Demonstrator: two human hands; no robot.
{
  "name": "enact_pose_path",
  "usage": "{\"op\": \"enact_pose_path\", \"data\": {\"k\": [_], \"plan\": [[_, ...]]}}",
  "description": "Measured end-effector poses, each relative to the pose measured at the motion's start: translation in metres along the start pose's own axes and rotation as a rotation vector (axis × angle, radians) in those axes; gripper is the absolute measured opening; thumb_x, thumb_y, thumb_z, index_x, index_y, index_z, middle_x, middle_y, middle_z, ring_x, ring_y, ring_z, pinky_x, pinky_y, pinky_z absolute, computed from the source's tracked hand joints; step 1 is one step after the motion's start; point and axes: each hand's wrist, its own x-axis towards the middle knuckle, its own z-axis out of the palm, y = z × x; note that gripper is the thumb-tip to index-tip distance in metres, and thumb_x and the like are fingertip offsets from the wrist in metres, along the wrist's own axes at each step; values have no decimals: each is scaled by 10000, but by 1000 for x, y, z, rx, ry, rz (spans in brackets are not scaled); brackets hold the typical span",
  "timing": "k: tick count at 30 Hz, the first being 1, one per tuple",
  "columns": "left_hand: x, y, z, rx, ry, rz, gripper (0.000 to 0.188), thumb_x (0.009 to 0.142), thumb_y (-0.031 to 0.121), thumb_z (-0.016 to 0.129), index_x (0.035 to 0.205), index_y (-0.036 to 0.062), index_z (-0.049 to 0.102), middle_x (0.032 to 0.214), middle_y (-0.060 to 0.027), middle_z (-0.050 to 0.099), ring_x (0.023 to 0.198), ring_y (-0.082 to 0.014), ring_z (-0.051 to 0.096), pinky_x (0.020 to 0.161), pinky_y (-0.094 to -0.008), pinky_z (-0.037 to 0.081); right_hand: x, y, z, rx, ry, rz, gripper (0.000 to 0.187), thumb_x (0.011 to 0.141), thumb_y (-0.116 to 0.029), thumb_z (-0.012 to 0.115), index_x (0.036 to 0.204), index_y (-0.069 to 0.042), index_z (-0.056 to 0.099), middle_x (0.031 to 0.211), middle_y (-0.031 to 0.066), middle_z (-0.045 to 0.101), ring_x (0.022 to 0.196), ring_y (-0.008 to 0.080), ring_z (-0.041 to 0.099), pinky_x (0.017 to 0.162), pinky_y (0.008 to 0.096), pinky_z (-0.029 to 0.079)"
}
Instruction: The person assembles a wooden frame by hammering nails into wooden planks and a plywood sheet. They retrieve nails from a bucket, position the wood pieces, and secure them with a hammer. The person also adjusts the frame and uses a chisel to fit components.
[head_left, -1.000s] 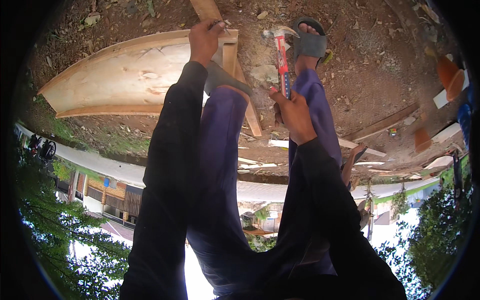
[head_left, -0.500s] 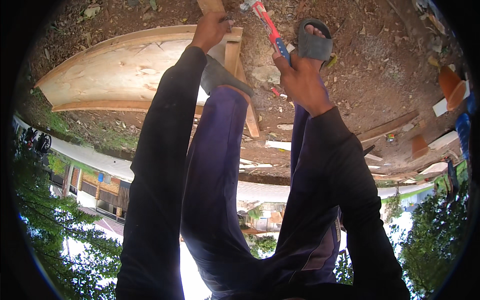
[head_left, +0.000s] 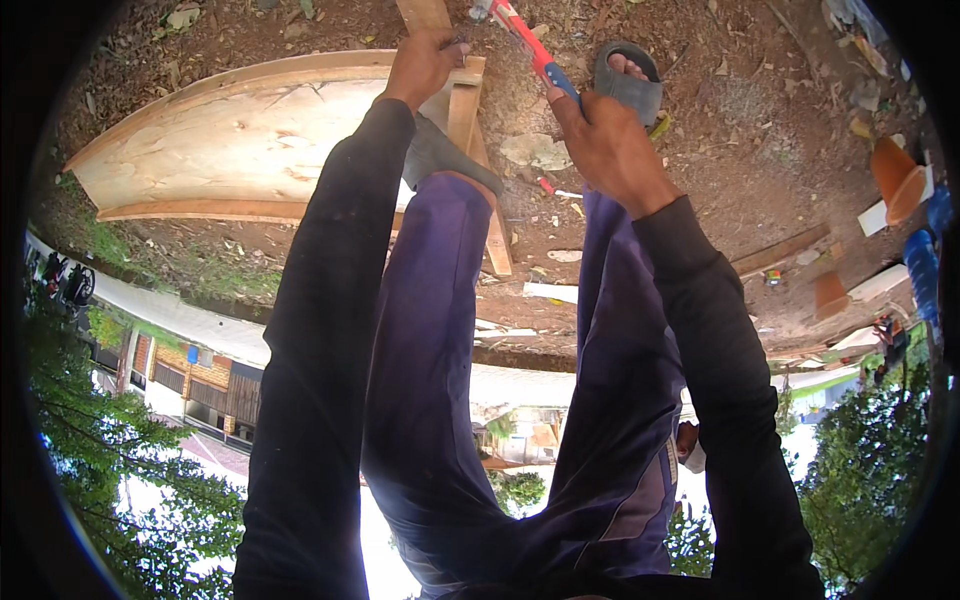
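Note:
My right hand (head_left: 622,150) is wrapped round the red and blue handle of a hammer (head_left: 522,38). The hammer's head is at the upper edge of the view, only partly visible. My left hand (head_left: 425,68) rests at the corner of a wooden frame (head_left: 463,112), fingers pinched together. Whatever they hold is too small to make out. A pale plywood panel (head_left: 250,135) edged with wooden strips spreads left from that corner. My left foot in a dark sandal (head_left: 445,160) is set against the panel by the frame.
My right sandal (head_left: 632,85) stands on leaf-strewn soil. Orange pot-like pieces (head_left: 895,180), a blue object (head_left: 922,270) and a loose plank (head_left: 785,248) lie at right. A white offcut (head_left: 552,292) lies between my legs. Another person (head_left: 888,340) appears far right.
My right hand has risen slightly with the hammer, whose head has shifted up and left. My left hand stays at the frame corner, its fingers moved a little.

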Motion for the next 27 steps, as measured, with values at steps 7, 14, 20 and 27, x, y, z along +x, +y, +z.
{"op": "enact_pose_path", "data": {"k": [7,14,20,27], "plan": [[-1,18,-2,85,-29,73,289,911,173,694,1055,-78,686,916,-179,729,796,-245,721,749,-352,550,6,-16,-9,84,96,72,543,1023,-390,458,895,106,636,845,314,648,876,488,641,832,510,493],[-5,-10,5,62,44,120,261,917,160,690,1043,-68,691,902,-166,726,824,-212,712,758,-333,547,8,-19,-20,-23,175,-99,528,1027,-408,484,875,73,640,804,283,646,843,463,645,817,500,487],[-4,7,4,67,-5,78,251,925,160,682,1045,-60,693,872,-149,730,818,-189,700,755,-324,539,12,-8,-9,-33,27,-27,543,1033,-377,427,862,96,630,850,350,641,895,517,632,841,548,486],[-6,2,5,18,49,45,253,922,177,690,1042,-46,707,871,-136,737,824,-184,699,773,-329,529,4,-40,-24,27,334,-8,478,1034,-336,417,873,57,636,813,331,639,878,509,639,833,570,486]]}}
